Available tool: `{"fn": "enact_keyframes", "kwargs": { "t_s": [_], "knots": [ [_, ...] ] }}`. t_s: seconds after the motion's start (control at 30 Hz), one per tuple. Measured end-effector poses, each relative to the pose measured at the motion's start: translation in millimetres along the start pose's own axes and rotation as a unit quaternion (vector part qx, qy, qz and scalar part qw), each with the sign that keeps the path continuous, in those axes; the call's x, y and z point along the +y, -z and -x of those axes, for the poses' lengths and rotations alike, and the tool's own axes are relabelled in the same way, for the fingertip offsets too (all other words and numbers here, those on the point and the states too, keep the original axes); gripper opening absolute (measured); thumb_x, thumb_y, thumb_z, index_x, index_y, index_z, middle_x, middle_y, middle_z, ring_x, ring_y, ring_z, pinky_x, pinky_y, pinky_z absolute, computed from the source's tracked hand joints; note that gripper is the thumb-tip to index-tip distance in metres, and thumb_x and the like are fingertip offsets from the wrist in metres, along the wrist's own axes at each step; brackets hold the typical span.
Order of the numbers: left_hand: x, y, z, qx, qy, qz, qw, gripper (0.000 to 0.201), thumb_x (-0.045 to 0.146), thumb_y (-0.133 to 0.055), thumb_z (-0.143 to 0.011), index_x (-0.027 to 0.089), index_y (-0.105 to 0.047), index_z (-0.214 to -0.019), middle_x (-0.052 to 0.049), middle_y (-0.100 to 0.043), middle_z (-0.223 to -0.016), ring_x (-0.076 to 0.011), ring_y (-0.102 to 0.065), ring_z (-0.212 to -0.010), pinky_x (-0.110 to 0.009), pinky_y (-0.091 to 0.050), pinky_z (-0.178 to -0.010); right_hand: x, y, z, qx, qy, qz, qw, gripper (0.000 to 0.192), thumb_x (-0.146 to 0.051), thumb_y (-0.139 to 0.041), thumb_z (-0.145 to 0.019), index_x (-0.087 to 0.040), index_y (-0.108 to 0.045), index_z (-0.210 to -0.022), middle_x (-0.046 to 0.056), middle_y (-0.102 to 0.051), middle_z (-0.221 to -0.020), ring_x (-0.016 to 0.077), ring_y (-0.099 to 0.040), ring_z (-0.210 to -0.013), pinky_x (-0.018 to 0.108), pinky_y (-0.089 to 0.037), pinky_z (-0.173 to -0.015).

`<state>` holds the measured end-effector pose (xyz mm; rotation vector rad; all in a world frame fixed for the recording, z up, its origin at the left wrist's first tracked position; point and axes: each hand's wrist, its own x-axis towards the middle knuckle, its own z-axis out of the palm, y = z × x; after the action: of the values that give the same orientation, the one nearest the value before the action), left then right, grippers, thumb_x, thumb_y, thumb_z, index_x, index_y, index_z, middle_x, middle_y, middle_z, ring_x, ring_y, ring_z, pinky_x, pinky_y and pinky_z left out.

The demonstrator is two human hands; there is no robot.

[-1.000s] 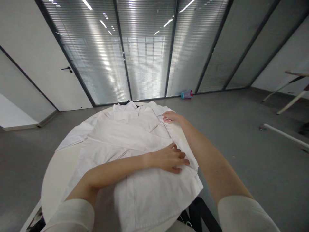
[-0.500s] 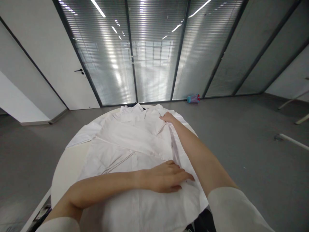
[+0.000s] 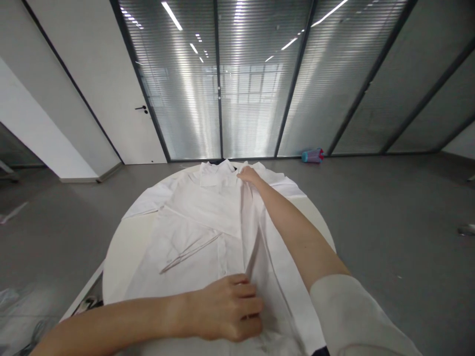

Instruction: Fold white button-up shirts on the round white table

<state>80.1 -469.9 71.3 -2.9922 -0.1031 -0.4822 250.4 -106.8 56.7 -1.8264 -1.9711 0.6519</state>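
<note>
A white shirt point(image 3: 200, 212) lies spread over a round table, its collar point(image 3: 217, 173) at the far side. Two thin white cords point(image 3: 191, 253) rest across its front. My right hand point(image 3: 249, 175) reaches out beside the collar and pinches the shirt's front panel there. Closer to me, my left hand point(image 3: 230, 307) has curled fingers closed on the same panel lower down. Between the two hands the cloth is lifted into a long fold, with the inner side partly showing on the right. My left fingertips are partly hidden by the cloth and hand.
Pale tabletop point(image 3: 122, 257) shows around the shirt, bounded by the table's curved edge. Beyond are a glass partition with blinds point(image 3: 248, 99) and a white door point(image 3: 137, 133). A blue and pink basket-like object point(image 3: 312, 156) lies on the grey floor at the partition's foot.
My right hand has moved left toward the collar, drawing the panel with it. My left hand has come nearer and left, its fingers now curled. The view has turned slightly left.
</note>
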Motion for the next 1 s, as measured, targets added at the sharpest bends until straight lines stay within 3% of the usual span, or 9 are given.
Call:
{"fn": "enact_keyframes", "kwargs": {
  "t_s": [0.13,0.27,0.43,0.53,0.67,0.73,0.83,0.9,1.0],
  "knots": [
    [9.7,-7.4,30.4,0.01,0.045,-0.003,0.999,0.026,0.019,-0.054,-0.096,0.021,-0.061,-0.071,-0.002,-0.061,-0.076,-0.015,-0.055,-0.078,-0.032,-0.047,-0.078,-32.7,-36.3,7.5,-0.003,0.028,0.068,0.997,0.03,-0.031,-0.069,-0.078,-0.019,-0.068,-0.105,0.014,-0.069,-0.119,0.0313,-0.062,-0.116,0.037,-0.049,-0.093],
    [13.8,-13.4,43.4,0.035,0.077,-0.012,0.996,0.022,0.018,-0.054,-0.097,0.022,-0.066,-0.079,-0.003,-0.067,-0.088,-0.0162,-0.059,-0.095,-0.034,-0.046,-0.095,-33.2,-49.3,17.5,-0.02,0.035,0.101,0.994,0.029,-0.03,-0.069,-0.079,-0.016,-0.068,-0.104,0.018,-0.068,-0.12,0.0325,-0.062,-0.115,0.038,-0.048,-0.093],
    [13.3,-17.8,38.5,0.03,0.06,0.005,0.998,0.016,0.018,-0.059,-0.095,0.02,-0.065,-0.08,-0.003,-0.066,-0.088,-0.0151,-0.058,-0.087,-0.034,-0.046,-0.09,-27.5,-23.1,28.3,-0.029,0.047,0.101,0.993,0.023,-0.034,-0.058,-0.09,-0.016,-0.066,-0.102,0.013,-0.071,-0.114,0.0251,-0.066,-0.106,0.028,-0.049,-0.085],
    [12.6,-21.9,36.3,0.038,0.043,0.013,0.998,0.018,0.018,-0.059,-0.095,0.018,-0.063,-0.077,-0.003,-0.064,-0.084,-0.0152,-0.058,-0.085,-0.034,-0.045,-0.089,-19.8,0.7,50.1,-0.026,0.051,0.102,0.993,0.022,-0.037,-0.057,-0.093,-0.017,-0.064,-0.099,0.011,-0.071,-0.113,0.0225,-0.065,-0.106,0.024,-0.048,-0.083],
    [12.9,-22.5,39.5,0.072,0.021,0.046,0.996,0.013,0.025,-0.058,-0.095,0.017,-0.063,-0.086,-0.004,-0.063,-0.086,-0.0178,-0.058,-0.089,-0.038,-0.045,-0.089,12.6,18.8,110.3,-0.079,0.021,0.103,0.991,0.025,-0.041,-0.06,-0.092,-0.016,-0.059,-0.094,0.007,-0.072,-0.076,0.0183,-0.068,-0.07,0.024,-0.05,-0.065],
    [11.4,-19.7,40.7,0.106,0.069,0.084,0.988,0.025,0.041,-0.056,-0.096,0.016,-0.062,-0.1,-0.008,-0.063,-0.093,-0.0206,-0.058,-0.09,-0.039,-0.047,-0.086,33.9,17.3,144.0,-0.123,-0.011,0.069,0.99,0.03,-0.044,-0.06,-0.092,-0.017,-0.054,-0.106,0.002,-0.067,-0.064,0.0156,-0.063,-0.053,0.023,-0.049,-0.053],
    [3.6,-16.6,36.6,0.097,0.249,0.149,0.952,0.043,0.05,-0.054,-0.095,0.016,-0.054,-0.121,-0.012,-0.061,-0.105,-0.0242,-0.059,-0.095,-0.04,-0.05,-0.083,59.3,8.0,175.3,-0.154,-0.068,-0.071,0.983,0.043,-0.039,-0.06,-0.094,-0.022,-0.038,-0.126,-0.002,-0.065,-0.065,0.015,-0.063,-0.05,0.022,-0.049,-0.046],
    [-4.3,-18.4,30.0,0.026,0.349,0.182,0.919,0.05,0.046,-0.058,-0.093,0.017,-0.046,-0.132,-0.013,-0.06,-0.112,-0.0258,-0.061,-0.099,-0.04,-0.052,-0.085,69.9,5.1,175.5,-0.113,-0.107,-0.165,0.974,0.048,-0.035,-0.059,-0.094,-0.023,-0.032,-0.132,-0.001,-0.068,-0.072,0.0145,-0.065,-0.054,0.023,-0.053,-0.048],
    [-13.5,-25.5,19.3,-0.072,0.392,0.212,0.892,0.06,0.036,-0.061,-0.089,0.018,-0.036,-0.141,-0.013,-0.062,-0.117,-0.0277,-0.064,-0.102,-0.041,-0.052,-0.087,83.5,14.1,151.2,-0.01,-0.156,-0.199,0.968,0.045,-0.029,-0.055,-0.096,-0.021,-0.032,-0.135,0.002,-0.071,-0.079,0.0118,-0.065,-0.055,0.023,-0.055,-0.052]
  ]
}}
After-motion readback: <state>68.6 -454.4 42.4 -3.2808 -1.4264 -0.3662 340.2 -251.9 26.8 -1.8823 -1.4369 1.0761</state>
